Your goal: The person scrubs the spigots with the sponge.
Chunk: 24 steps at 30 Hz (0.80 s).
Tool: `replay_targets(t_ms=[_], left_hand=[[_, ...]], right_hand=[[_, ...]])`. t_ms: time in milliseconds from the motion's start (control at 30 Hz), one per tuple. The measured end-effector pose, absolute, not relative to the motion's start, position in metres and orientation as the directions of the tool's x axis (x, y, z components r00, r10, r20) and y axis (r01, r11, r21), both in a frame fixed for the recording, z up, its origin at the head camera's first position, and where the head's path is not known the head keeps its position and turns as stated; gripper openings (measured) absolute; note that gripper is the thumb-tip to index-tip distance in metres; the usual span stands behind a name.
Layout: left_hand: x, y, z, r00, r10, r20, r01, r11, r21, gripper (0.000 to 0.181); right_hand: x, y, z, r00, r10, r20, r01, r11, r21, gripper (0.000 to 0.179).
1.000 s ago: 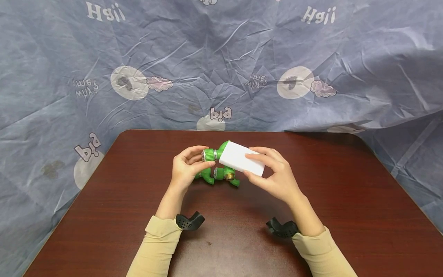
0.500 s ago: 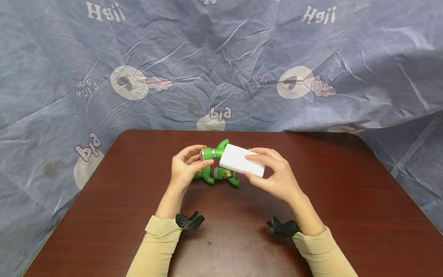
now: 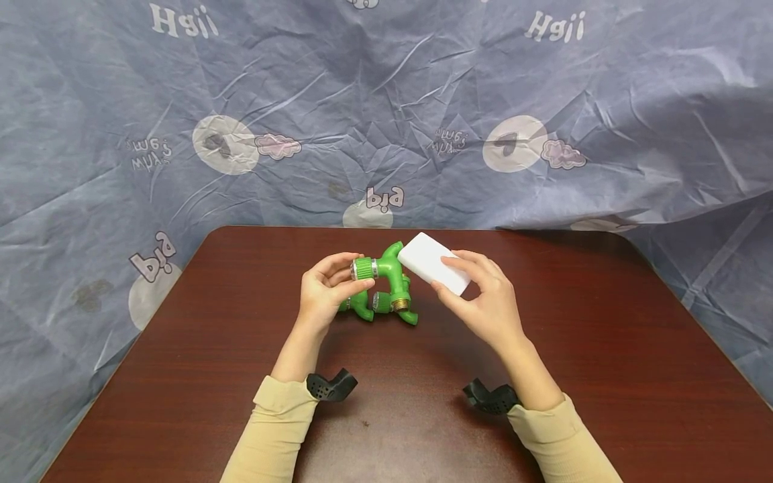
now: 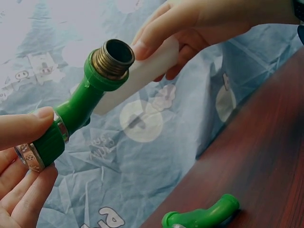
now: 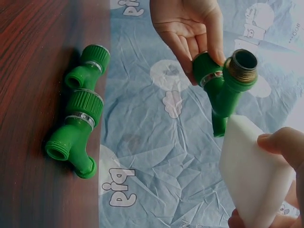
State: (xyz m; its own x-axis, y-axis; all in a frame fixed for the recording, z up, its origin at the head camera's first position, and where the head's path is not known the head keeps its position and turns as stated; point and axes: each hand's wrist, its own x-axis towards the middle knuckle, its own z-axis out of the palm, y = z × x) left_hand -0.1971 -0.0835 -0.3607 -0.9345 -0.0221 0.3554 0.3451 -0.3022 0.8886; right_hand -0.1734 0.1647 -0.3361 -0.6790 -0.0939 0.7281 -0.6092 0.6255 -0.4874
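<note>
My left hand (image 3: 326, 288) pinches the ribbed knob of a green tap (image 3: 389, 268) between thumb and fingers, holding it above the table. The tap's brass threaded end points toward me; its bore shows in the left wrist view. In my right hand (image 3: 490, 302) is a white rectangular sponge (image 5: 251, 171), gripped with thumb on one face and fingers on the other. One end of the sponge is beside the tap's spout; whether they touch I cannot tell. Below on the table lie two more green taps, one nearer (image 5: 71, 137) and one farther (image 5: 88, 69) in the right wrist view.
The dark red-brown wooden table (image 3: 580, 349) stretches out on both sides of the hands. Behind it hangs a wrinkled blue-grey printed cloth (image 3: 338, 121). A black wrist mount (image 3: 332, 386) sits on the left wrist, another black mount (image 3: 492, 397) on the right.
The right hand has shifted the sponge up and to the right and tilted it more steeply, uncovering the tap's body and brass thread. The left hand and its tap have barely moved.
</note>
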Motion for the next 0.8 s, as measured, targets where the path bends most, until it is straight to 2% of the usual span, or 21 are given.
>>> replay_targets(t_ms=[167,633,800], left_hand=[[-0.195,-0.079,-0.359,-0.936,-0.016,0.352,0.339,-0.312,0.887,0.047],[-0.196,-0.078,-0.361,-0.928,-0.06,0.368,0.371,-0.266,0.89,0.044],[-0.196,-0.076,-0.364,-0.925,-0.031,0.378,0.372,-0.263,0.89,0.045]], right_hand=[[-0.173,0.165,-0.337,-0.68,-0.12,0.723,-0.611,0.638,-0.469,0.033],[-0.171,0.175,-0.332,-0.654,-0.339,0.677,-0.716,0.565,-0.409,0.033],[-0.171,0.179,-0.328,-0.654,-0.316,0.687,-0.725,0.521,-0.45,0.034]])
